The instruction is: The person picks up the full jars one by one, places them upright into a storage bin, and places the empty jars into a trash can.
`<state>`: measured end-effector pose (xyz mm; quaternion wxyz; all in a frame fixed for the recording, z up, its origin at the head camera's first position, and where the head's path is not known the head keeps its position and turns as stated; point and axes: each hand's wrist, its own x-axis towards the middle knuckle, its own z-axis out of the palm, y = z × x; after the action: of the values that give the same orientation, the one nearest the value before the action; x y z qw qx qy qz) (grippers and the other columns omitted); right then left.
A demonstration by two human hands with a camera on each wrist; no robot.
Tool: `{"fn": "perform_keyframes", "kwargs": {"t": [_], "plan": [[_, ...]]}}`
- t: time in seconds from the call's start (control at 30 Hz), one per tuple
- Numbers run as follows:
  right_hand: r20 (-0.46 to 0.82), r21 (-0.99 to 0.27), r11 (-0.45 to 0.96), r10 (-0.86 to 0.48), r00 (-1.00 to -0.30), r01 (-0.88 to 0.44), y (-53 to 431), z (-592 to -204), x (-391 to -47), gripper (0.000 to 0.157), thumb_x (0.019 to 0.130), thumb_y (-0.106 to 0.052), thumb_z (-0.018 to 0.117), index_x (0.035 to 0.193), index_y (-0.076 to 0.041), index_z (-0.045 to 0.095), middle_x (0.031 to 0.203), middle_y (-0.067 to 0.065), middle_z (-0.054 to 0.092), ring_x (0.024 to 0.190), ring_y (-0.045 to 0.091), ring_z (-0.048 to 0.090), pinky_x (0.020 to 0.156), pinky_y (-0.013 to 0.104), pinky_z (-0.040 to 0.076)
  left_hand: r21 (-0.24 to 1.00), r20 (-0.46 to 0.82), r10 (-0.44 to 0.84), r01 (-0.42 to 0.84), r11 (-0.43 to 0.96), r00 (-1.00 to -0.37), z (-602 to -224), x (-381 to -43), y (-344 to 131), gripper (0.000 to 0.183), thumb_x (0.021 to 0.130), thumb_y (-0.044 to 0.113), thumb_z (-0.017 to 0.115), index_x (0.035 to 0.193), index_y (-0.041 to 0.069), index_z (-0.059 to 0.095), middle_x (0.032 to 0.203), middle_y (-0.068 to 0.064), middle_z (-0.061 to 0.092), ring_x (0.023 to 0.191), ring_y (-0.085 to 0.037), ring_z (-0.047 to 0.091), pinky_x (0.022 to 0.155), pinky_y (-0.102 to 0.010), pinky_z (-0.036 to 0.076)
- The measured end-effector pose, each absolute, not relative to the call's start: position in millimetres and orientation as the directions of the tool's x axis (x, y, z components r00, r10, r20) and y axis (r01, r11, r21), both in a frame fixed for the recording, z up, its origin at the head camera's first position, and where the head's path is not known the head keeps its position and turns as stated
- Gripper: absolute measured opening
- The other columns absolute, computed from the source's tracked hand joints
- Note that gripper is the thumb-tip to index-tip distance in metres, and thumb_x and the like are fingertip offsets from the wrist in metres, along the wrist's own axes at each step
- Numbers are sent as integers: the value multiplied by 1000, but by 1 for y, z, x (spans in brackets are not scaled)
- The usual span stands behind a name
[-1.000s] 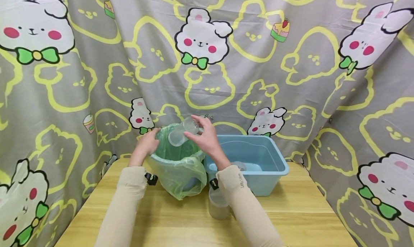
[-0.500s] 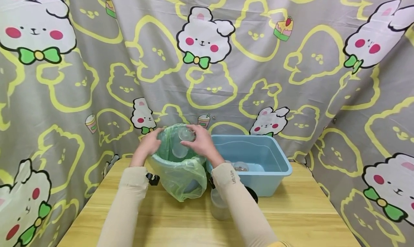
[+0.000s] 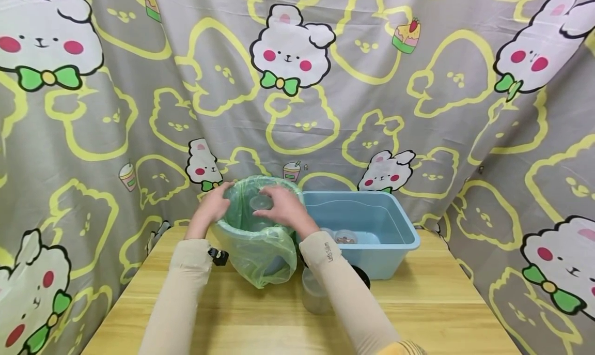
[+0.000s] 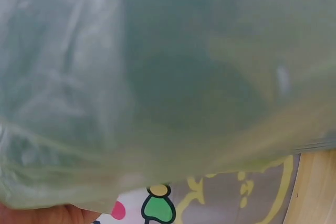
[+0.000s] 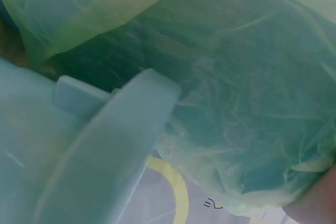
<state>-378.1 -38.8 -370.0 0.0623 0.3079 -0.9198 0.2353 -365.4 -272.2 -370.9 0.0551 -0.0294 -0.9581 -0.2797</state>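
Note:
A bin lined with a translucent green bag (image 3: pixel 260 251) stands on the table, the bag folded over its rim. My left hand (image 3: pixel 213 206) grips the bin's left rim through the bag; a bit of its fingers (image 4: pixel 50 215) shows at the bag's edge in the left wrist view. My right hand (image 3: pixel 285 207) reaches over the right side of the bin and holds a clear plastic jar (image 3: pixel 260 203), tilted inside the mouth of the bag. The jar's lower part is dim against the green plastic. In the right wrist view the bag (image 5: pixel 247 87) hides the jar.
A light blue tub (image 3: pixel 404 231) stands right of the bin, with small clear containers (image 3: pixel 346 237) inside, one holding something brownish. Another clear jar (image 3: pixel 316 295) stands in front, partly behind my right sleeve, with a black round lid (image 3: pixel 362 276) beside it. A patterned curtain (image 3: pixel 372 96) hangs behind.
My right hand has carried the clear jar down and left, deeper into the bin. My left hand stays on the rim. The black lid has come into view beside the right sleeve.

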Motion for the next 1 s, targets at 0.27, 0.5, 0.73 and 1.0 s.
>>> {"fn": "perform_keyframes", "kwargs": {"t": [0.27, 0.5, 0.73, 1.0], "plan": [[156, -321, 731, -586, -795, -602, -43, -367, -376, 67, 88, -40, 83, 146, -18, 60, 147, 1, 62, 135, 24, 57, 113, 41, 46, 547, 117, 22, 83, 833, -993, -374, -365, -274, 61, 100, 5, 36, 161, 10, 35, 162, -27, 37, 120, -43, 53, 84, -47, 44], [88, -284, 743, -609, -788, -606, -45, -366, -375, 63, 87, -39, 84, 143, -19, 63, 141, 1, 66, 128, 25, 62, 106, 41, 51, 546, 125, 18, 84, 834, -992, -375, -364, -275, 61, 100, 5, 36, 161, 10, 36, 161, -28, 39, 112, -41, 55, 76, -42, 42], [45, -273, 764, -597, -801, -584, -45, -364, -375, 61, 88, -37, 84, 142, -17, 64, 141, 1, 66, 130, 26, 61, 108, 41, 49, 564, 125, 9, 79, 822, -992, -374, -364, -273, 61, 101, 5, 35, 162, 12, 35, 163, -25, 37, 110, -39, 57, 71, -39, 42], [17, -269, 784, -577, -816, -560, -46, -365, -376, 61, 87, -32, 85, 142, -17, 64, 141, 4, 65, 131, 28, 59, 108, 43, 49, 570, 126, 4, 76, 818, -992, -375, -365, -272, 61, 101, 6, 35, 162, 14, 36, 162, -25, 39, 86, -36, 59, 63, -36, 41]]}}
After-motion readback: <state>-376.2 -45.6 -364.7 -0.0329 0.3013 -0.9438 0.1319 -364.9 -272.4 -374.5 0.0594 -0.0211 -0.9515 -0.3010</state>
